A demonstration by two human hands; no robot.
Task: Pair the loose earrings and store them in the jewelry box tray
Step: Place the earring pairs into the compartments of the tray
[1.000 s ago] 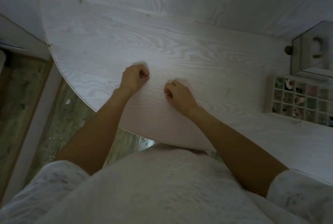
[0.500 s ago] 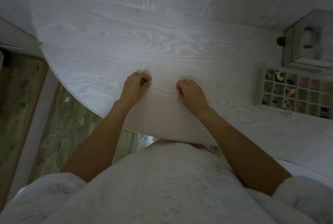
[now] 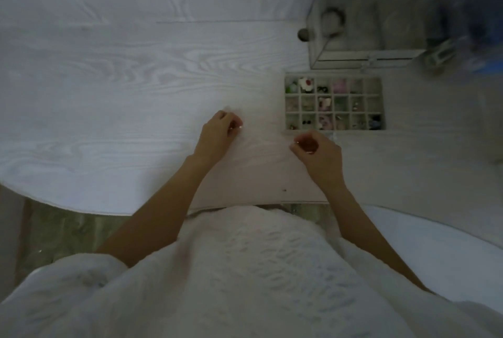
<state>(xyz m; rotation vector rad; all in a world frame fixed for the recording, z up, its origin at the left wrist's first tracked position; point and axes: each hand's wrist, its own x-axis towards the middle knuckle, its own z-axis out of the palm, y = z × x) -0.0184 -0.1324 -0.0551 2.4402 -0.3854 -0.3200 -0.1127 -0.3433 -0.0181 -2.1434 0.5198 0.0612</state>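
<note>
Two bare hands hovered over a pale wood-grain table [image 3: 114, 98], each pinching something tiny.

The left hand [image 3: 216, 135] was curled, knuckles up, its fingertips [image 3: 236, 125] pressed together on a small glinting earring [image 3: 240, 127] near the middle of the table. The right hand [image 3: 319, 154] was curled likewise, thumb and forefinger closed on a small piece [image 3: 298, 143] too blurred to name, just in front of the near edge of the jewelry box tray [image 3: 334, 103]. Both forearms reached out bare from white sleeves. The tray lay flat toward the table's right side, three rows of six compartments, eighteen in all, most holding small coloured pieces. Behind it, touching or nearly so, stood one glass-sided jewelry box [image 3: 364, 24] at the far edge.
</note>
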